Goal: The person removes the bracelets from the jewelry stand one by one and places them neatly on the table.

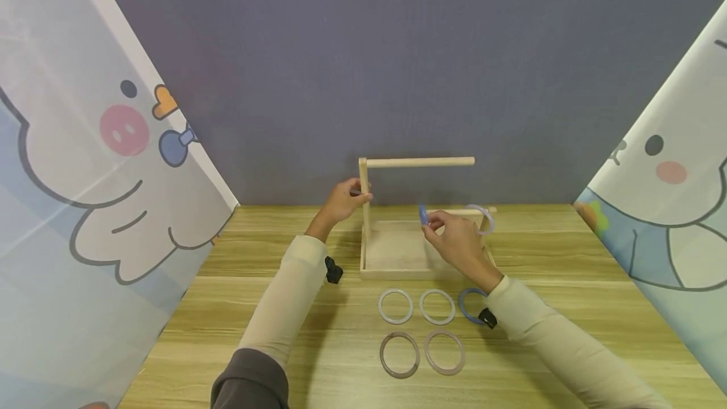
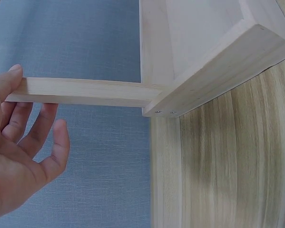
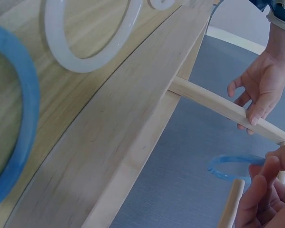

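A wooden stand has a tray base, a tall post with an upper rod, and a lower rod at right. My left hand grips the tall post, thumb on one side and fingers behind, as the left wrist view shows. My right hand pinches a blue bangle at the lower rod's free end. Whether that rod passes through it, I cannot tell. A lavender bangle hangs on the lower rod. In the right wrist view, the held blue bangle is partly hidden by fingers.
On the table before the stand lie two whitish bangles, another blue bangle partly under the right wrist, a grey-brown bangle and a pinkish bangle. A grey wall panel rises behind; cartoon-printed sheets flank both sides.
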The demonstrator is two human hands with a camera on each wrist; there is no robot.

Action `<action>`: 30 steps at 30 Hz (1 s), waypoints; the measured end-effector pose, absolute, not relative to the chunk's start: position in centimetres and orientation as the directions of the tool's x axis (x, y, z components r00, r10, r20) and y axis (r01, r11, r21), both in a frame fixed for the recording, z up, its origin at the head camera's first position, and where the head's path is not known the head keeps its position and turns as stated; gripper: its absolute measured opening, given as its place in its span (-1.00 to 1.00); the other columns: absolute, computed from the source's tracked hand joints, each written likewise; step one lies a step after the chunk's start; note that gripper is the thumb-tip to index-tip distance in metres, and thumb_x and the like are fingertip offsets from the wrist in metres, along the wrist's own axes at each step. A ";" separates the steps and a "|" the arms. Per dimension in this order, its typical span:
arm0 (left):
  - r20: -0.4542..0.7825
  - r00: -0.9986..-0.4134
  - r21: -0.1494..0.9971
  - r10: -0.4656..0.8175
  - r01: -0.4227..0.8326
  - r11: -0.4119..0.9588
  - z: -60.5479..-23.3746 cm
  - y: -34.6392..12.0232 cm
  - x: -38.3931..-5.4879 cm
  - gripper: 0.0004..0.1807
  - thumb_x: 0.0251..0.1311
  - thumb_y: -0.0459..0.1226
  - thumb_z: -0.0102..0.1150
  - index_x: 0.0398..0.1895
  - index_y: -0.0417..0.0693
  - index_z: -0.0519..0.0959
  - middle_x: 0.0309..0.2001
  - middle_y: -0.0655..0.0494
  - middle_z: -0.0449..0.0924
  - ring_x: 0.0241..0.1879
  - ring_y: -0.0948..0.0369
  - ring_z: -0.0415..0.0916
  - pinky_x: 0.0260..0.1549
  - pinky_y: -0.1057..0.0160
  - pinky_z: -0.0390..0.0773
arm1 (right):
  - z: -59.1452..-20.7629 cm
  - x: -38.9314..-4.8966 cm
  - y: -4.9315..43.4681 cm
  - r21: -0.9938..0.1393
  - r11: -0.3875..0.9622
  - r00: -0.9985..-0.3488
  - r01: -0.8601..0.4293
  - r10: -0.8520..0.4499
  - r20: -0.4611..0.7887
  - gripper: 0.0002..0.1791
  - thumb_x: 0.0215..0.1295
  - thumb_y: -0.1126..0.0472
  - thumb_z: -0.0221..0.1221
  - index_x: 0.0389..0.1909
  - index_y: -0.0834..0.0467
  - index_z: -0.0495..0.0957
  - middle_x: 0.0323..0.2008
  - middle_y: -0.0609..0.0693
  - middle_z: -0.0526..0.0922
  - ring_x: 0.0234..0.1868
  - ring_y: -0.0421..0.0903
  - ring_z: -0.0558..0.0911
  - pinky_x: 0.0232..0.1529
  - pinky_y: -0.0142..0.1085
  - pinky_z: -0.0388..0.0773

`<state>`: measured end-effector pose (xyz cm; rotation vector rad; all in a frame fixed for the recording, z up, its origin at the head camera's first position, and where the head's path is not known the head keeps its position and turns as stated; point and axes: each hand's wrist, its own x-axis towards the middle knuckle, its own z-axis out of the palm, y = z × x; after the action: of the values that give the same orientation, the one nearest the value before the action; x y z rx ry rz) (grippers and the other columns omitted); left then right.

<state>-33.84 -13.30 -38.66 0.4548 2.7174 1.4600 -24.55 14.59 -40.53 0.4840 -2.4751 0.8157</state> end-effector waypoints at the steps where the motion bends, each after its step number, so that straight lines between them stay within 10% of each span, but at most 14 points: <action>1: 0.118 -0.957 0.819 0.265 0.244 0.520 -38.7 -13.3 -33.8 -0.52 0.45 -0.11 0.20 0.34 -0.11 0.48 0.17 -0.03 0.58 0.18 -0.02 0.57 0.12 -0.06 0.62 | -40.6 -24.5 14.6 -0.452 0.758 -0.819 -0.470 -0.184 0.543 -0.79 0.28 0.17 0.33 -0.16 0.21 0.73 -0.38 0.08 0.82 -0.81 -0.33 0.15 -0.78 -0.47 0.07; 30: 0.114 -0.953 0.827 0.281 0.248 0.505 -38.3 -13.3 -33.7 -0.51 0.45 -0.13 0.20 0.34 -0.16 0.48 0.17 -0.08 0.59 0.20 -0.05 0.56 0.16 -0.07 0.60 | -42.4 -22.7 17.7 -0.387 0.661 -0.745 -0.643 -0.420 0.519 -0.89 0.11 0.34 0.43 -0.32 0.20 0.72 -0.55 -0.11 0.70 -0.70 -0.48 0.27 -0.69 -0.50 0.28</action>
<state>-33.75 -13.32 -38.33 0.4739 2.6948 1.4716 -22.66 17.75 -42.40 0.8363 -2.4927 0.7942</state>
